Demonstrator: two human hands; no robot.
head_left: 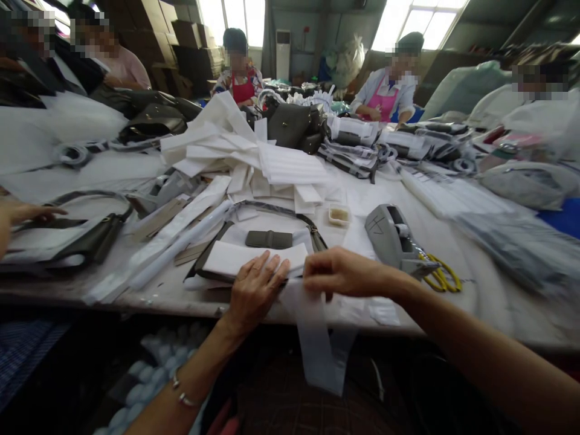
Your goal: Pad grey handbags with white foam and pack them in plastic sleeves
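A dark olive handbag [225, 232] lies on the table in front of me, its strap [272, 208] curved away at the back. On the bag rests a white foam sheet [254, 257], with a small dark flap piece [269, 240] just behind it. My left hand [260, 281] lies flat on the foam sheet, fingers stretched out. At the right end of the bag my right hand [333, 272] is closed in a pinch on a translucent plastic strip [312, 338], which hangs down over the table edge.
Right of the bag stand a grey tape dispenser [388, 232], yellow-handled scissors [441, 275] and a small clear box [339, 214]. Behind is a pile of white foam sheets [290, 163]. A co-worker's hand [31, 212] touches another handbag [97, 238] at left. Several people stand around the table.
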